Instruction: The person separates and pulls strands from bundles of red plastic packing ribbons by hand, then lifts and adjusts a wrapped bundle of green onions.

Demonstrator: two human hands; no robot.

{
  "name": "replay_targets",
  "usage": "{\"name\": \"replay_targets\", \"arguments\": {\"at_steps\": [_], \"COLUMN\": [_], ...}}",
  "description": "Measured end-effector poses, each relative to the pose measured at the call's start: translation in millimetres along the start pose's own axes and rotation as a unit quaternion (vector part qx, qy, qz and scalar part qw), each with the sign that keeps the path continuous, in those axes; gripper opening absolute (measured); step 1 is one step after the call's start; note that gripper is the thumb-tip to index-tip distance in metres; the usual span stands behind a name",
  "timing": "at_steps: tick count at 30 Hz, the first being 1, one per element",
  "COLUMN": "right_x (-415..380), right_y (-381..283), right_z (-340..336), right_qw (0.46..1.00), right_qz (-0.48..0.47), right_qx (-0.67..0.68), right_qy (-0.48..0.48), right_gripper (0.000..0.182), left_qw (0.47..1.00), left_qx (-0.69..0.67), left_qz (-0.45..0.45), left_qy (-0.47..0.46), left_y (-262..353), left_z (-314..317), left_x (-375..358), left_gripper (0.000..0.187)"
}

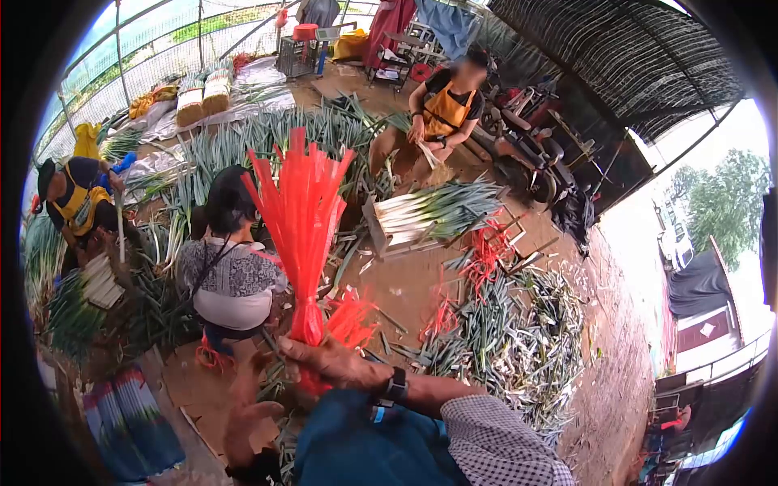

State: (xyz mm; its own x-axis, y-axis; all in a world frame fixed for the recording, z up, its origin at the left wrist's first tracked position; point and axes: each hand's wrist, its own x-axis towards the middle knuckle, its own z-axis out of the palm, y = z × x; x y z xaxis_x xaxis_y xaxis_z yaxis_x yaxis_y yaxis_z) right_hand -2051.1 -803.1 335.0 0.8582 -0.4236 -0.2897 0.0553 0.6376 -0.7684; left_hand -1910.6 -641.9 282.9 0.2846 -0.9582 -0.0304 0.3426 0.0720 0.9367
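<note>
R hand (336,363) closed round red strips (301,227) at gathered neck, prob. to hold bunch tight w/ loose ends fanned up; L hand (245,417) nearby, blurred, seems open & empty

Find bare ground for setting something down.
Mostly bare: the brown floor between the leek crate and the trimmings heap, and the ground right of that heap. Crowded: beyond the person in the patterned top, thick with leeks.

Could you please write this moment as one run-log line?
right hand: gripping red strips, fanned out at top | left hand: open, blurred, nothing visible in it | beyond: leeks, pile of trimmings
</note>
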Motion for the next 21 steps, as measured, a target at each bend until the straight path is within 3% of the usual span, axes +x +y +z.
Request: {"name": "replay_targets", "arguments": {"at_steps": [3, 6, 8, 11, 13, 14, 17, 21], "right_x": [0.5, -4.7, -6.1, -6.8, -14.8, -12.6, -6.2, -3.1], "right_y": [10.9, 20.7, 28.8, 29.3, 8.0, 4.5, 16.6, 14.6], "right_z": [11.0, 22.4, 16.0, 14.5, 16.9, 15.9, -11.4, -6.3], "right_qw": [1.000, 0.998, 0.998, 0.994, 0.986, 0.985, 0.981, 0.987], "right_qz": [-0.004, -0.013, 0.000, 0.005, -0.006, -0.057, -0.038, -0.012], "right_qx": [0.019, 0.044, 0.062, 0.105, 0.162, 0.163, 0.180, 0.156], "right_qy": [0.014, 0.030, -0.005, -0.010, -0.030, -0.024, -0.053, -0.027], "right_gripper": [0.028, 0.024, 0.020, 0.021, 0.027, 0.028, 0.031, 0.030], "left_qw": [0.998, 0.999, 0.994, 0.988, 0.978, 0.970, 0.945, 0.960], "left_qx": [-0.038, -0.039, -0.084, -0.040, -0.013, -0.001, -0.032, -0.002], "left_qz": [0.015, 0.006, -0.064, -0.147, -0.210, -0.243, -0.320, -0.274], "left_qy": [-0.052, -0.006, 0.021, 0.005, -0.009, -0.017, -0.055, -0.063], "left_y": [-1.6, -7.5, -18.0, -48.1, -18.6, -7.0, -4.4, -44.7], "left_z": [38.8, 64.2, 67.5, 35.1, 33.6, 33.9, 27.4, 24.8], "left_x": [13.4, 2.5, -5.8, -22.1, -28.4, -32.6, -44.8, -58.4], "left_gripper": [0.081, 0.068, 0.055, 0.039, 0.031, 0.027, 0.028, 0.032]}}
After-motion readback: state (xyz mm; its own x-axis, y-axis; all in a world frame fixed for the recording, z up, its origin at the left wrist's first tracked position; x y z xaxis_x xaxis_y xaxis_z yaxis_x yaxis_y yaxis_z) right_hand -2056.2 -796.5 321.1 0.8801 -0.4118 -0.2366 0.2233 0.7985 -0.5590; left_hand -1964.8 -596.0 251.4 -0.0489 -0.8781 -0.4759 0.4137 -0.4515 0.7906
